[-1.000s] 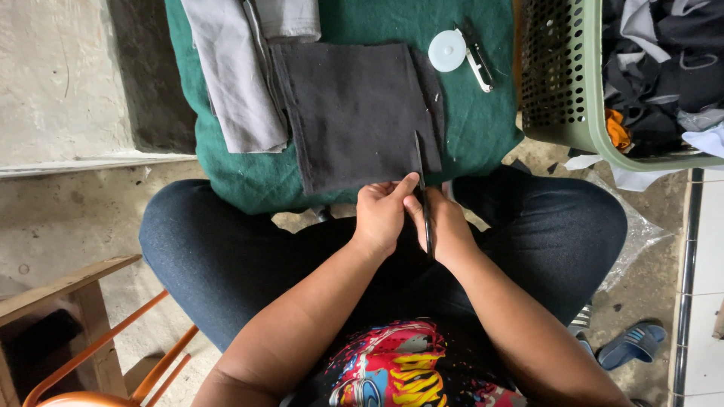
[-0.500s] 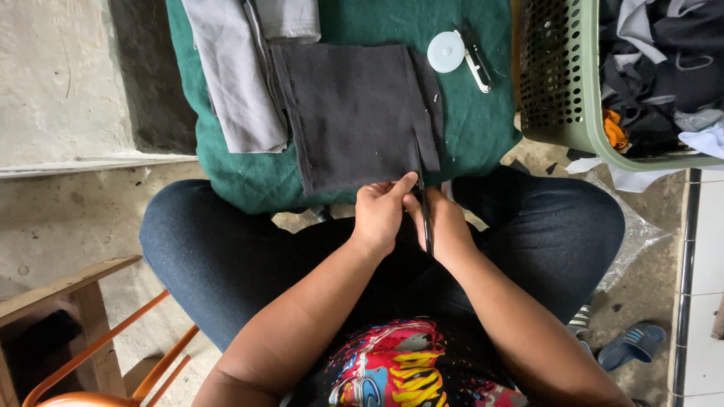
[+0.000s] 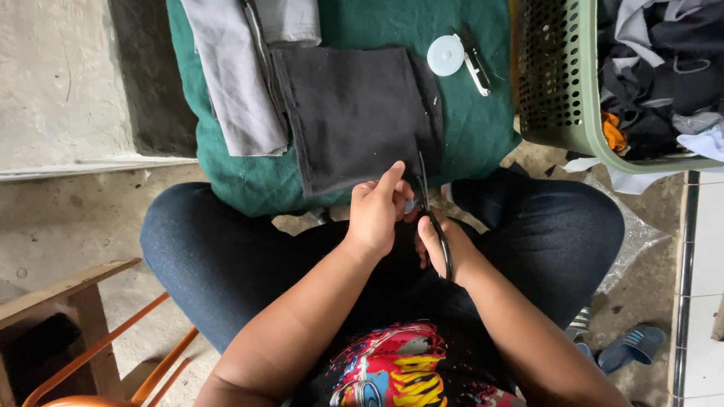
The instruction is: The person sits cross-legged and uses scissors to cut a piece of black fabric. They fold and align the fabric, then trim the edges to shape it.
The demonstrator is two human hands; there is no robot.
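I sit cross-legged in dark jeans. My right hand [image 3: 445, 252] grips black scissors [image 3: 430, 215], blades pointing away toward the near right edge of a dark grey cloth piece [image 3: 354, 113]. My left hand [image 3: 377, 215] pinches something small and pale at that cloth's near edge, right beside the blades; what it is I cannot tell. The dark cloth lies on a green fabric pad [image 3: 467, 136], which rests against my legs.
Light grey cloth [image 3: 234, 83] lies left on the pad. A white round disc [image 3: 445, 55] and a small clipper-like tool [image 3: 473, 64] sit at its right. A green mesh basket [image 3: 573, 113] of clothes stands at right. Wooden bench [image 3: 53, 294] at lower left, sandals [image 3: 633, 343] at lower right.
Hardly anything has moved. Both hands stay together at the near edge of the dark cloth, with the scissors still held by the right hand.
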